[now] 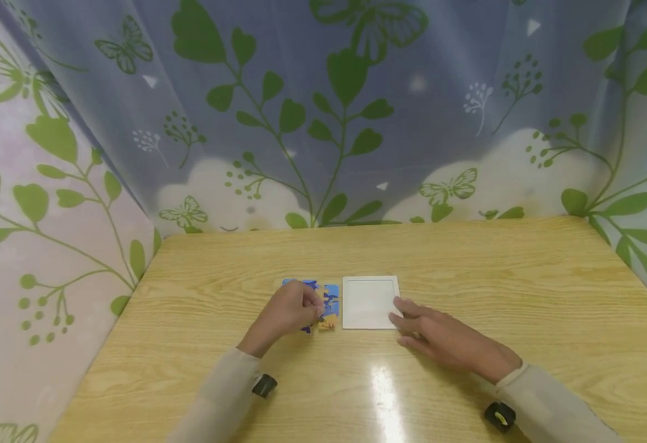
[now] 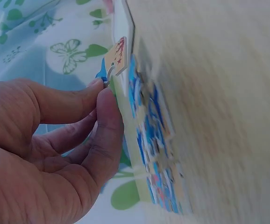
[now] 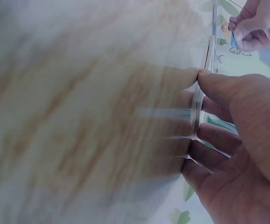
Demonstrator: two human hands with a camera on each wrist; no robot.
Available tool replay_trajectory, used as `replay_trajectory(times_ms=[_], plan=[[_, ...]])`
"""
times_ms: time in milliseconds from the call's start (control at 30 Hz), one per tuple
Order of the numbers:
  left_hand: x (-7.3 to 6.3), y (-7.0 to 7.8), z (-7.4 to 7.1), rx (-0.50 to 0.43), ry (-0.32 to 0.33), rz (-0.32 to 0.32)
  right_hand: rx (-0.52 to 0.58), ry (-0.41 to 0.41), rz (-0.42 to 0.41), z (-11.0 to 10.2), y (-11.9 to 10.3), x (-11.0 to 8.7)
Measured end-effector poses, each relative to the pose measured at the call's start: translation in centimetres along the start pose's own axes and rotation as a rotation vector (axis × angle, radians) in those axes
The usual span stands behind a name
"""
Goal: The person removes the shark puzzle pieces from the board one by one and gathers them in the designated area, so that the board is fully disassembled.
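Observation:
My left hand (image 1: 293, 307) pinches a jigsaw puzzle piece (image 2: 115, 58) between thumb and fingertips. The piece is orange with red marks and a blue corner. Below that hand, other puzzle pieces (image 1: 331, 296), mostly blue with some orange, lie together on the table and are partly covered by it. Just to their right sits a white square puzzle frame (image 1: 370, 327) with a raised rim. My right hand (image 1: 445, 335) has its fingers extended, with fingertips at the frame's right edge. In the right wrist view its fingertips (image 3: 191, 163) rest low at the tabletop.
The wooden table (image 1: 495, 264) carries the pieces and frame near its middle. A patterned curtain (image 1: 412, 123) with green leaves and butterflies stands along the back and both sides. Dark bands with small devices (image 1: 265, 386) sit by both sleeves.

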State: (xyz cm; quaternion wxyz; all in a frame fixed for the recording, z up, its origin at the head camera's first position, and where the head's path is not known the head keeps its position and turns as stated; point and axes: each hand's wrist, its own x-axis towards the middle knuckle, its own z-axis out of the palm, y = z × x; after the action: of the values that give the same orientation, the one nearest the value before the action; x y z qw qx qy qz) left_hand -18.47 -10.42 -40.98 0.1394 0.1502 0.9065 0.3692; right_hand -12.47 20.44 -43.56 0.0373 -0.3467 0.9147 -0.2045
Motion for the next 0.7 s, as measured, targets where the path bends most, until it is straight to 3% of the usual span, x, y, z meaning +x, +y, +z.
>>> replay_trajectory(times_ms=[333,700], plan=[[-0.8,-0.7,0.5,0.027,0.007,-0.026,0.026,0.017,-0.03,0.4,0.1,0.1],[-0.4,-0.4,1.3,0.104,0.038,0.016,0.025,0.025,-0.009,0.2,0.1,0.0]])
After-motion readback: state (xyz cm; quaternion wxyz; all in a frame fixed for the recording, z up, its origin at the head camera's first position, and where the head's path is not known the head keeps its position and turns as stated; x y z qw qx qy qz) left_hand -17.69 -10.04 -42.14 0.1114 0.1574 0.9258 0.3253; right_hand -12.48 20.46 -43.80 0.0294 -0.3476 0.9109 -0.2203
